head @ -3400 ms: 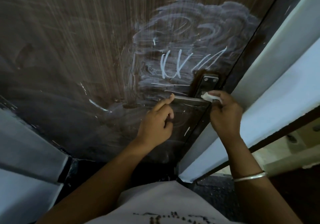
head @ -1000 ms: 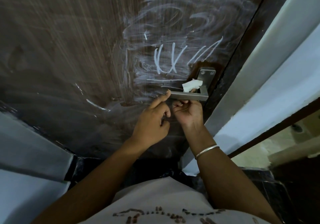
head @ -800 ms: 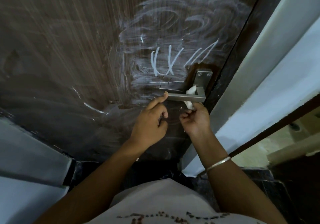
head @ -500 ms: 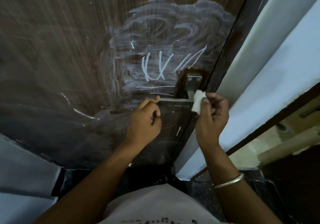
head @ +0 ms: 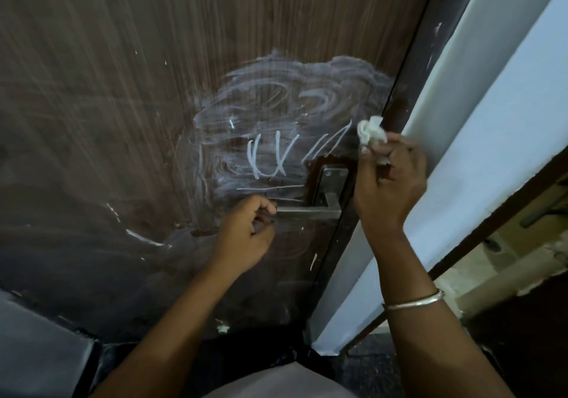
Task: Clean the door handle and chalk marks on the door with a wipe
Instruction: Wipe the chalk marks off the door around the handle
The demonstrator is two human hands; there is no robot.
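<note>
- Wipe (head: 371, 132): pinched in my right hand (head: 388, 179), above the door handle (head: 310, 212).
- My left hand (head: 246, 233) grips the handle's tip.
- Next, I think: rub the chalk marks (head: 276, 158) firmly.

I count one door (head: 129, 96); one metal handle (head: 310, 212); one crumpled wipe (head: 370, 132); two hands, left (head: 246, 238) and right (head: 388, 182); one bangle (head: 415, 300).

Crumpled white wipe (head: 371, 132) above steel handle (head: 310, 212), beside chalk marks (head: 276, 158).
</note>
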